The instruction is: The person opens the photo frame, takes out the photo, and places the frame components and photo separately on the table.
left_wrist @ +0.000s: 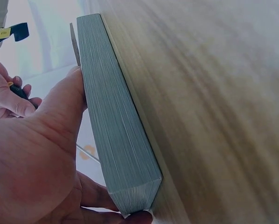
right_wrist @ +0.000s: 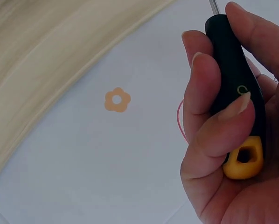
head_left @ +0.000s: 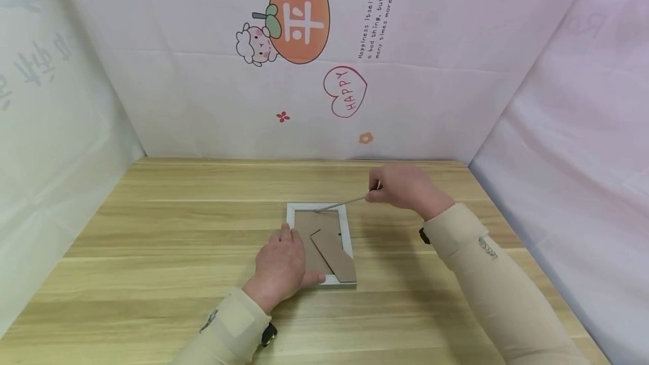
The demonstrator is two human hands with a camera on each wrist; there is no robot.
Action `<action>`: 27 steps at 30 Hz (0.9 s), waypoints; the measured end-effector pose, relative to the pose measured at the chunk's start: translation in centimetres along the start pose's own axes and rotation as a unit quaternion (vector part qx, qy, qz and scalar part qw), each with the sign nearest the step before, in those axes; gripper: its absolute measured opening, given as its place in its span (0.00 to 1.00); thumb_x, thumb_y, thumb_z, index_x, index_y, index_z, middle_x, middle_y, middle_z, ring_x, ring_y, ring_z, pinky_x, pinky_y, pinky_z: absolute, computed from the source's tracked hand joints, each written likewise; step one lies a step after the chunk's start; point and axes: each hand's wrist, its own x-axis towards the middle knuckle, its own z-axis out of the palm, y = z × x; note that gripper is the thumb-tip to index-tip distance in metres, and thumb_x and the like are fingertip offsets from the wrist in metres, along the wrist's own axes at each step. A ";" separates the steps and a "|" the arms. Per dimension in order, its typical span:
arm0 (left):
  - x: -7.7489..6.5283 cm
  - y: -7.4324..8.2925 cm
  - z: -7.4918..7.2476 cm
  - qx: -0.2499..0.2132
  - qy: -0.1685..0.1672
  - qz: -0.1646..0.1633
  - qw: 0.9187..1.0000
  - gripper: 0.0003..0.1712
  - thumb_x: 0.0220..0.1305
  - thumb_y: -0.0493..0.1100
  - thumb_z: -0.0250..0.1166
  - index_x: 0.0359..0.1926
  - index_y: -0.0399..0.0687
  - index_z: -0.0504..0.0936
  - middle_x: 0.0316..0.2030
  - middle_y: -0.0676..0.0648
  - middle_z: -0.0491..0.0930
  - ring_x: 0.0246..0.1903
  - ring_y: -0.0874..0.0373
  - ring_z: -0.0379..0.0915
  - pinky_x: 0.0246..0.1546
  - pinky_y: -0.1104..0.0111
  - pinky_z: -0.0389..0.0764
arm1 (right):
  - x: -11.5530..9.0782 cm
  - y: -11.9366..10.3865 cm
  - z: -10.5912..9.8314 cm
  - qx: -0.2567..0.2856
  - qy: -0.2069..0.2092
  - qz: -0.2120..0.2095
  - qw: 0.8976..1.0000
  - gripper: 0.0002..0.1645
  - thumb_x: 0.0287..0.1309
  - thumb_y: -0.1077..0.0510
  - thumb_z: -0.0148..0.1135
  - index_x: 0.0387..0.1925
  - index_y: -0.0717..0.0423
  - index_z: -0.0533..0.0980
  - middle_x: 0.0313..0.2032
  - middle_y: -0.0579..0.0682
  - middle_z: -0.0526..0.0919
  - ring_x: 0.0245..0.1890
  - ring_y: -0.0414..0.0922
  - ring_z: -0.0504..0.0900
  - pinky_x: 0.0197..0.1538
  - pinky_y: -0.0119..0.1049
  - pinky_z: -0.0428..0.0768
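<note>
A picture frame (head_left: 346, 241) lies face down on the wooden table, its brown backing board (head_left: 314, 224) and folded stand (head_left: 332, 246) facing up. My left hand (head_left: 281, 263) grips the frame's near left corner, thumb on the near edge and fingers along the left side. In the left wrist view, the frame's grey side (left_wrist: 111, 107) shows beside the thumb. My right hand (head_left: 405, 187) holds a screwdriver (right_wrist: 230, 60) with a black handle and a yellow end, fingers curled round the handle. Its thin metal shaft (head_left: 345, 203) slopes down left, the tip at the board's far edge.
The wooden table (head_left: 177, 241) extends around the frame. A white printed cloth (head_left: 203, 100) stands behind it, with white cloth walls at the left (head_left: 61, 156) and right (head_left: 573, 156).
</note>
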 end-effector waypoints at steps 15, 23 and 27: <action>0.1 0.0 0.0 0.001 0.004 0.002 1.000 0.65 0.48 0.78 0.62 0.65 0.23 0.65 0.66 0.25 0.62 0.56 0.36 0.69 0.40 0.53 0.82 | 2.0 0.2 -1.9 0.022 -0.062 -0.002 0.998 0.11 0.56 0.45 0.66 0.33 0.46 0.80 0.34 0.43 0.83 0.33 0.43 0.78 0.38 0.42 0.77; 0.1 -0.1 0.0 0.004 0.008 0.001 1.000 0.65 0.47 0.78 0.62 0.64 0.23 0.66 0.66 0.25 0.63 0.55 0.37 0.70 0.38 0.54 0.83 | 2.9 0.4 -2.6 0.044 -0.094 0.010 0.995 0.11 0.57 0.45 0.66 0.35 0.47 0.81 0.34 0.46 0.84 0.30 0.45 0.82 0.36 0.42 0.79; 0.1 -0.1 0.0 0.001 0.010 0.001 1.000 0.65 0.47 0.78 0.62 0.64 0.23 0.66 0.66 0.24 0.63 0.55 0.36 0.69 0.38 0.53 0.82 | 3.2 0.4 -2.7 0.052 -0.101 0.016 0.993 0.12 0.57 0.44 0.66 0.34 0.47 0.81 0.33 0.46 0.83 0.31 0.45 0.81 0.37 0.43 0.80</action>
